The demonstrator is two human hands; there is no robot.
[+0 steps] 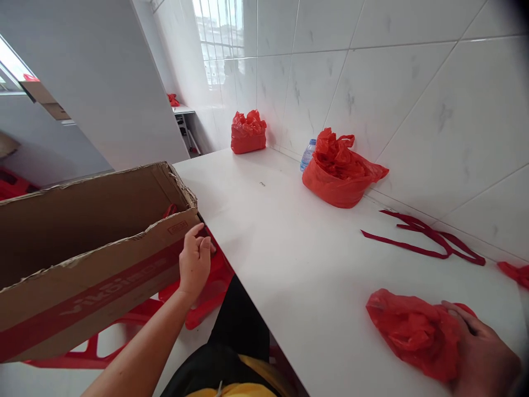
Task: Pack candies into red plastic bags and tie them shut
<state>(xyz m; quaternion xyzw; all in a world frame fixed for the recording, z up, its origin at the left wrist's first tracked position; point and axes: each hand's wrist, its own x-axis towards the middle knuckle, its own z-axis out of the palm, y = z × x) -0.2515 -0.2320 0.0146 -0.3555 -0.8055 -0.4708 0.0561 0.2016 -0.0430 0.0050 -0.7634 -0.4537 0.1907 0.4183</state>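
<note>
At the right, my right hand (483, 347) is closed on a crumpled red plastic bag (413, 333) at the near right of the white table (289, 259). My left hand (195, 262) is beside the table's left edge, against the outer side of a large cardboard box (124, 275). Its fingers are partly curled but apart, and nothing shows between them. Dark red ribbon strips (430, 242) lie on the table beyond the bag.
A full red bag (341, 176) and a plastic bottle (308, 154) stand by the tiled wall. A smaller red bag (248, 135) sits at the table's far end. Red stools (210, 292) are under the box. Another red piece (514, 273) lies at far right.
</note>
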